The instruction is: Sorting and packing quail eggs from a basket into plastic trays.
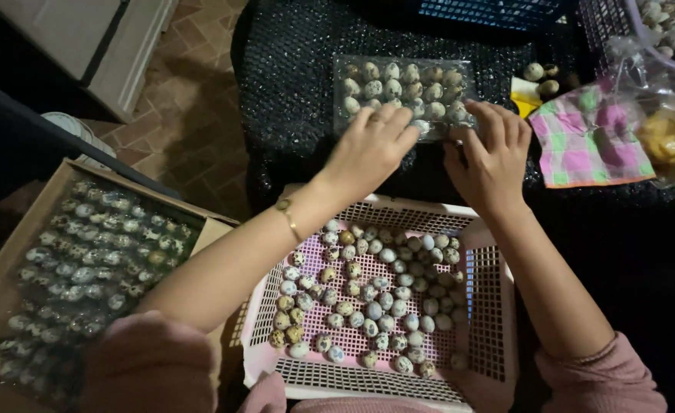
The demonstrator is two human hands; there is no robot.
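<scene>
We saw the left hand (369, 147) curled with its fingertips pressed on the near edge of the clear plastic quail-egg tray (403, 92) at twelve o'clock, and the right hand (490, 157) spread against the tray's near right corner. Below, at six o'clock, sat a pink slotted basket (490, 306) of speckled quail eggs (375, 298); a cardboard box (1, 283) of packed trays lay at eight o'clock

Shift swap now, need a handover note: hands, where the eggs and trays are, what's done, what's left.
Left hand and right hand: both on the front edge of the clear egg tray, fingers bent; whether they hold an egg can't be seen.
Clear egg tray: on the black mat, mostly filled with speckled eggs.
Pink basket: nearer the person, many loose eggs inside.
Cardboard box: at left, packed trays inside.
Left: the basket's loose eggs.
</scene>
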